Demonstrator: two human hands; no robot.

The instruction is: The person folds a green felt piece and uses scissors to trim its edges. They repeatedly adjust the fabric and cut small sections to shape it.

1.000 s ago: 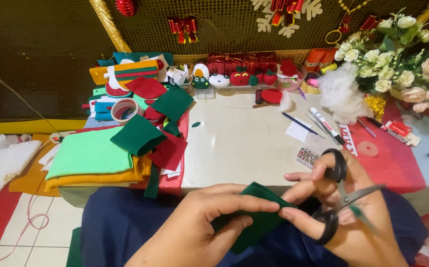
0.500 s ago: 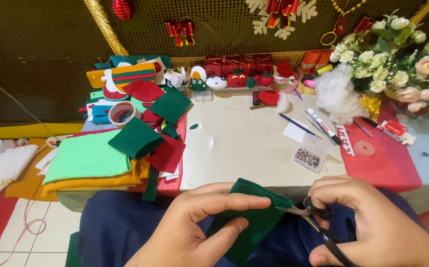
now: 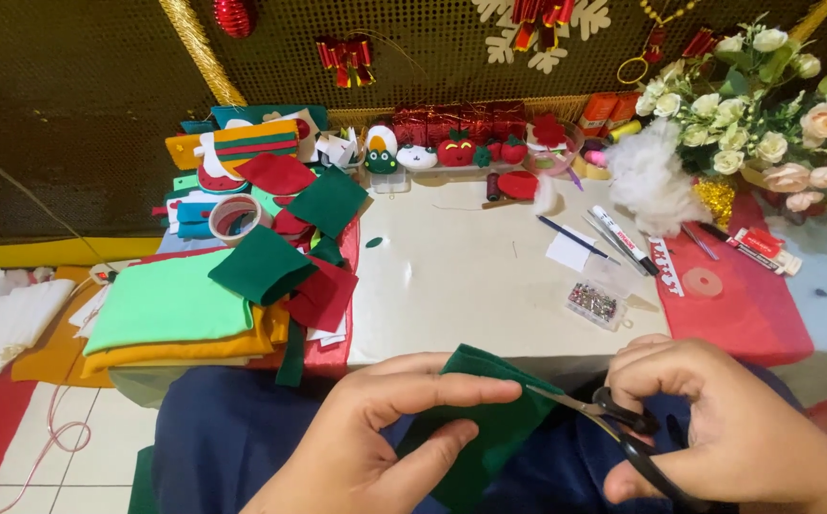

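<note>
Two hands, one felt piece, one pair of scissors.
Left hand point(image 3: 375, 433) pinched one dark green felt piece point(image 3: 489, 419); right hand point(image 3: 727, 428) gripped one black-handled pair of scissors point(image 3: 613, 424), blades at the felt's edge.

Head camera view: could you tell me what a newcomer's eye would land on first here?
Low in the foreground, the left hand pinches a dark green felt piece while the right hand works black-handled scissors into its edge. Further left lies a stack of green, orange and red felt sheets; a white flower bouquet fills the top right.
</note>
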